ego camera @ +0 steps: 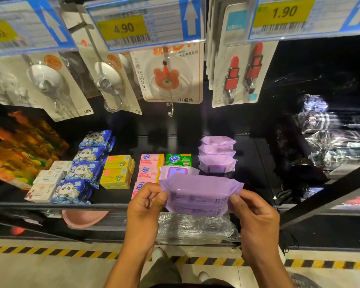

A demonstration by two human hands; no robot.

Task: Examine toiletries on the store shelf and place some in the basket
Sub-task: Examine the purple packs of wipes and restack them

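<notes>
Head view. The left hand (146, 202) and the right hand (256, 217) hold one purple soft pack (200, 196), probably wet wipes, though its fine print is too blurred to read. The left hand pinches the pack's left end between thumb and curled fingers; the right hand grasps the right end, thumb on the printed face. The pack is lifted clear of the shelf (175, 142), level and crosswise, above the shelf's near edge. Just beyond it a second purple pack (179, 170) lies flat, label up, and farther right stands a row of three more purple packs (217, 154). Left of these are a green soap box (178, 160), a column of pink soap boxes (151, 161), stacked yellow boxes (117, 170), blue panda-print packets (85, 169), small white boxes (48, 181) and, at far left, orange packets (23, 146). Carded goods hang above the shelf: suction hooks (44, 80), a bear-shaped adhesive hook (166, 77) and red lipstick-shaped hooks (243, 73). Yellow price labels read 4.90 (124, 28) and 1.90 (284, 12). On the lower tier lie a pink basin (83, 218) and a clear-wrapped bundle (195, 227). Black-and-yellow hazard tape (50, 251) runs along the floor at the shelf's foot.
</notes>
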